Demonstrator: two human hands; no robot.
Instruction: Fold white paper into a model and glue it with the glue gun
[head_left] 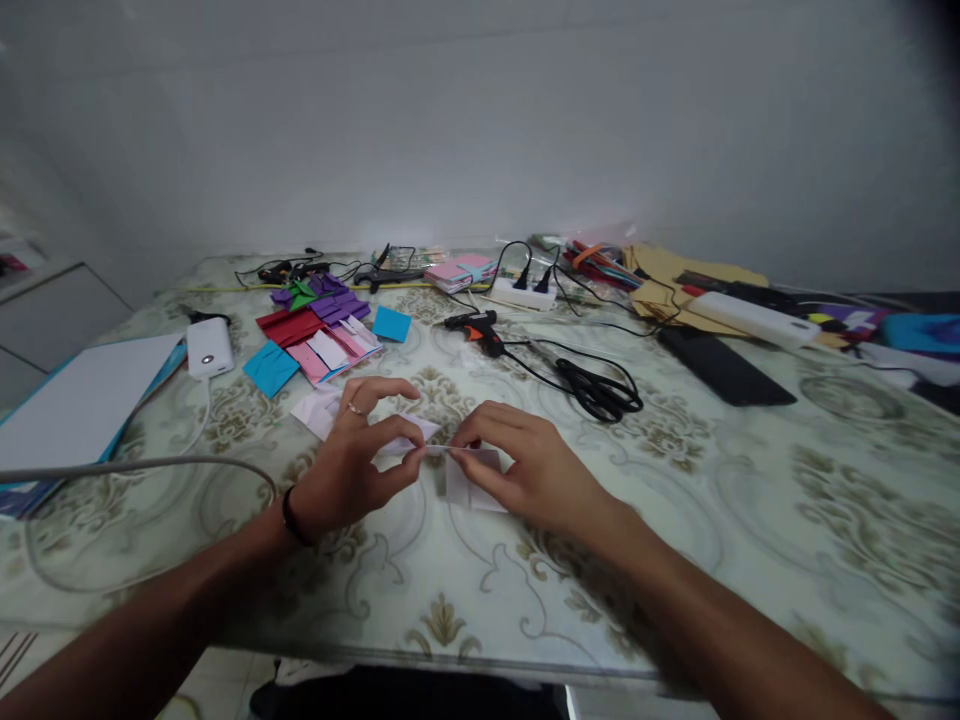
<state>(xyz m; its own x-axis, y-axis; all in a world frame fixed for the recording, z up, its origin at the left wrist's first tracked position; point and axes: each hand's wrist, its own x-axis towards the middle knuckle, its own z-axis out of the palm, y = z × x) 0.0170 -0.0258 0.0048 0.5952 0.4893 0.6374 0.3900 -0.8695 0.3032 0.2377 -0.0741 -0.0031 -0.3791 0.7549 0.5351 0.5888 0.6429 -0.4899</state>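
Pinching pale paper (460,483) in left hand (346,463) and right hand (538,465) toward table's front edge (352,645), likely light, crease-prone, best held edgewise.

The right hand (540,462) hides part of the pinched white paper (463,490). The edge crops the white sheets (94,390) at 9 o'clock, the left forearm (176,600) at 8 and the right forearm (720,600) at 4.

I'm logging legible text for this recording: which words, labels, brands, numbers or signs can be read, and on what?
None can be read.
White device at left: round dark mark, too small to make out.
Long white device at right: dark spot near one end, likewise too small.
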